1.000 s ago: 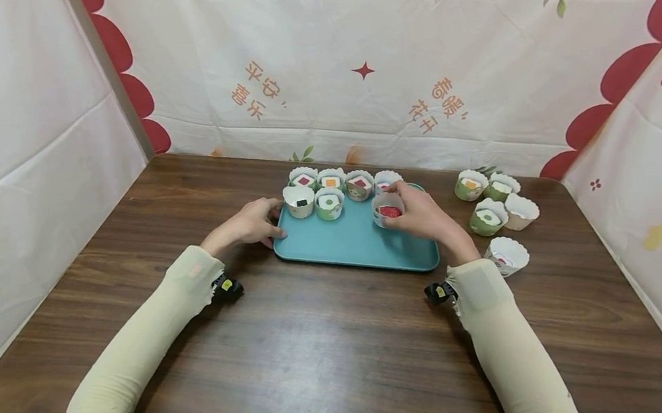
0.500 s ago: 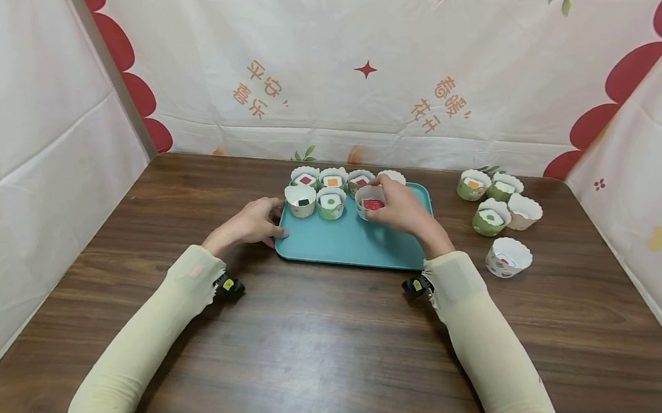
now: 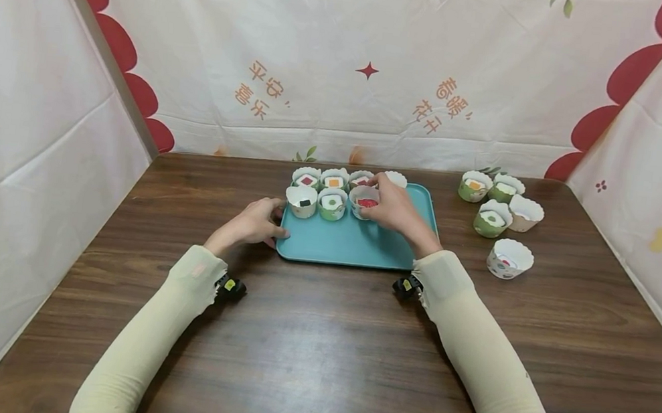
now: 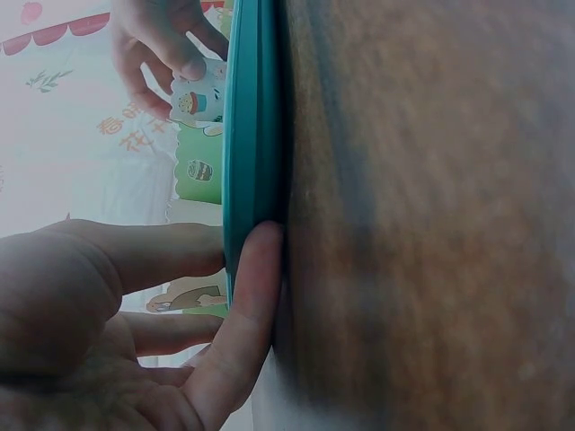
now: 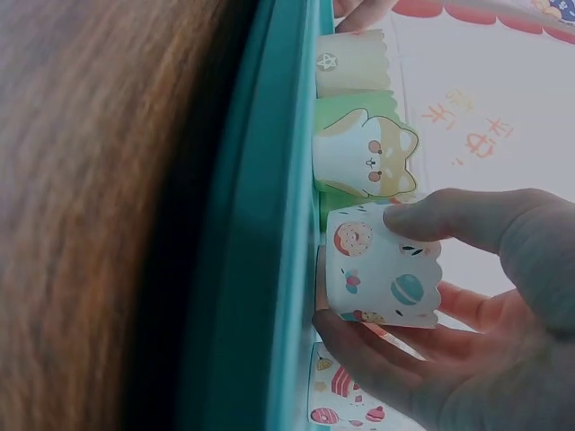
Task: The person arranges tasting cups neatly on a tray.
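The white, sweets-printed paper cup [image 5: 382,260] is midway along the blue-green rectangular tray [image 3: 345,247], pinched by the right hand [image 3: 394,208], parted to cup width. Likely light and easily crushed, it suits a gentle hold on opposite sides. The left hand [image 3: 253,221] grips the tray's left edge. Base contact is unclear; the right hand partly hides 1 white scalloped paper cup [image 3: 396,177] at the tray's far edge.

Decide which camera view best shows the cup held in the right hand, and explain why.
The right wrist view: the cup looks large, its printed side clear in the right hand. The head view shows it small, from above, a red item inside. The left wrist view shows part; the tray hides its base.
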Action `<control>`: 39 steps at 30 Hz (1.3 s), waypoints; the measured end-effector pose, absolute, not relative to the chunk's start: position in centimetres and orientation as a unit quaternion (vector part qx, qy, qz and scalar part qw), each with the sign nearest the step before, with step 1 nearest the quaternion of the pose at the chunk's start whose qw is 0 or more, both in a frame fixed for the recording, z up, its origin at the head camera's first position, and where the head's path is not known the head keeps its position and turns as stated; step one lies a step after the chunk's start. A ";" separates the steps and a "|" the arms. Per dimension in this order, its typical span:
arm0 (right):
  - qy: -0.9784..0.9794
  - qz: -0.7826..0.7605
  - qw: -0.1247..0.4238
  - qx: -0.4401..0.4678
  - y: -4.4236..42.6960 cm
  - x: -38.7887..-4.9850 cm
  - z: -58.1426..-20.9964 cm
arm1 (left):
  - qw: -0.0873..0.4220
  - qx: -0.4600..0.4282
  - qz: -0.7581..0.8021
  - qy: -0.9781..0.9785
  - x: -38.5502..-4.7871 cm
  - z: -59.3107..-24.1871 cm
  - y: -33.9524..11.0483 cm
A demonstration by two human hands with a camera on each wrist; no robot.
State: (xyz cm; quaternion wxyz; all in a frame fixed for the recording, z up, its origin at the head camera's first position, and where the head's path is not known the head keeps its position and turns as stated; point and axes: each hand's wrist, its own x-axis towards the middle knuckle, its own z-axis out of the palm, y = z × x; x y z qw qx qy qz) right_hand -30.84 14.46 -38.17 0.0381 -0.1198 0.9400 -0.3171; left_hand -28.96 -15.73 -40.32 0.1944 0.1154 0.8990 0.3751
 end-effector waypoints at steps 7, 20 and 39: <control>0.944 -0.307 0.041 -0.113 14.2 -30.9 -38.4 | 0.194 0.116 0.375 0.899 -28.9 -40.3 -15.7; 0.935 -0.341 0.058 -0.081 14.0 -30.9 -38.7 | 0.196 0.113 0.373 0.900 -28.9 -40.1 -15.7; 0.938 -0.329 0.053 -0.094 14.0 -30.9 -38.9 | 0.195 0.109 0.369 0.902 -28.7 -40.0 -15.6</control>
